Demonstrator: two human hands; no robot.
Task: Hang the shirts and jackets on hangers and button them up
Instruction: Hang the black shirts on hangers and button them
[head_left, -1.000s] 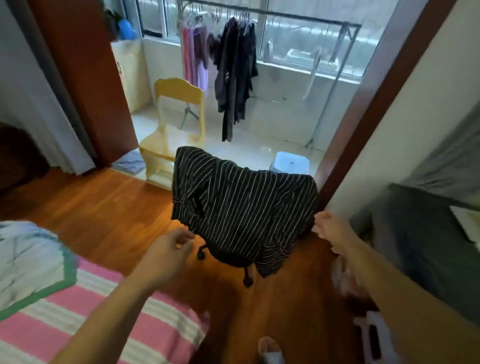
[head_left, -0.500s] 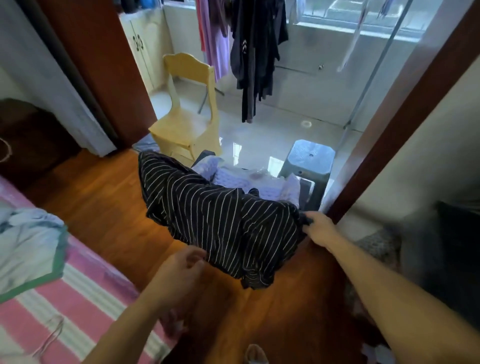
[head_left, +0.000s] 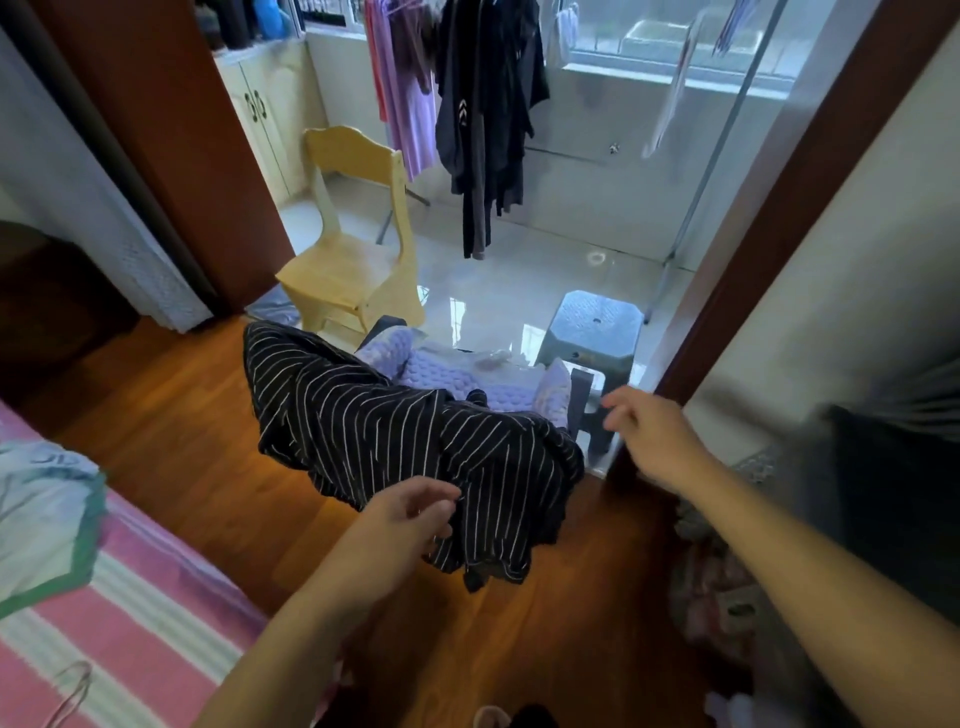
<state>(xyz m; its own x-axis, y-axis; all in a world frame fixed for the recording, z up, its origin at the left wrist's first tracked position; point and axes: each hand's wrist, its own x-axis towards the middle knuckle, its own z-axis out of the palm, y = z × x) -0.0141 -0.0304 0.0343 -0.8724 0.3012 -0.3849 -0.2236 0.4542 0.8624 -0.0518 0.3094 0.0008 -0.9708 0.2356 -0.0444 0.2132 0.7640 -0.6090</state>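
striped shirt (head_left: 395, 441) draped — left hand (head_left: 405, 519) fingers touch it loosely, right hand (head_left: 654, 436) fingers relaxed, empty.

Soft matt cloth in the black striped shirt (head_left: 395, 441). Quilted lilac fabric on the cushion (head_left: 467, 379) (bumpy texture). Pale smooth wood for the chair (head_left: 358, 260), glossy varnished floorboards (head_left: 171, 441), grey moulded plastic stool (head_left: 597, 327), shiny wet-looking tiles (head_left: 509, 280).

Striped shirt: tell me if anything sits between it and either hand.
Nothing visible does. The left hand is already at the striped shirt, at its near edge; the right hand hovers open just beside its right end, with only bare air between.
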